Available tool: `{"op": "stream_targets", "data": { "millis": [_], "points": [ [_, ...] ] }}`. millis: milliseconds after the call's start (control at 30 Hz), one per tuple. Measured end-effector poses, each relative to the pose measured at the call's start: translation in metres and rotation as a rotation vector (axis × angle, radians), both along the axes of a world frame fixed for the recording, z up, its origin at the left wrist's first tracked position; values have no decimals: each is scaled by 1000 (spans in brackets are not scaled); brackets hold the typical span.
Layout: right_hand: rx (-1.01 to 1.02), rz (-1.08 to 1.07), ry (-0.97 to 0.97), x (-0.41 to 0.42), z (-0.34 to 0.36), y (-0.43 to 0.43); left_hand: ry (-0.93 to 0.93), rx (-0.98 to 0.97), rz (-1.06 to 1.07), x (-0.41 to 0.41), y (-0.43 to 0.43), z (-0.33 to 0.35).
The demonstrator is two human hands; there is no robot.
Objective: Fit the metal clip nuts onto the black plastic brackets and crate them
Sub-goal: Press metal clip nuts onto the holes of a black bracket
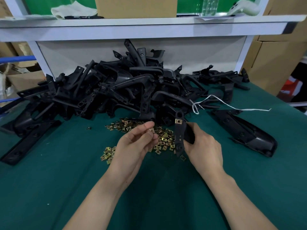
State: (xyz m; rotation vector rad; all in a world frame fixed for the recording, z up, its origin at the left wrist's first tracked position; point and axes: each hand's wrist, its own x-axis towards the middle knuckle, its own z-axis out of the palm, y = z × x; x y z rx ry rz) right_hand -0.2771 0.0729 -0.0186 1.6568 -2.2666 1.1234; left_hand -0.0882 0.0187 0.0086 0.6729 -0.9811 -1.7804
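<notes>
One clip nut (178, 121) sits fitted on the upper part of the black bracket (179, 136), which the right hand (205, 147) grips upright with fingers wrapped round its right edge, over the middle of the green table (49, 188). The left hand (137, 143) is just left of the bracket and pinches what looks like a second nut (151, 130) between thumb and fingertips, above the scatter of loose nuts (163, 141) lying on the table. Beyond them, on the far side, lies a large heap of brackets (124, 87), with a white string (232, 105) trailing off to its right.

The step in hand appears to be fitting: this bracket is partly done and another nut is ready to go on. The next move likely calls for turning the pinched nut so its open side faces the bracket's edge, lining it up with a free hole lower down, and sliding it on while the right hand keeps the bracket steady. No crate shows in view, so crating seems some way off.
</notes>
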Motion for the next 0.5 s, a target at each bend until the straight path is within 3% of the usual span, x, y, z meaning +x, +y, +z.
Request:
{"op": "stream_targets", "data": {
  "millis": [500],
  "points": [
    [-2,-1,14,1,3,1,26,38,-45,0,2,3]
  ]
}}
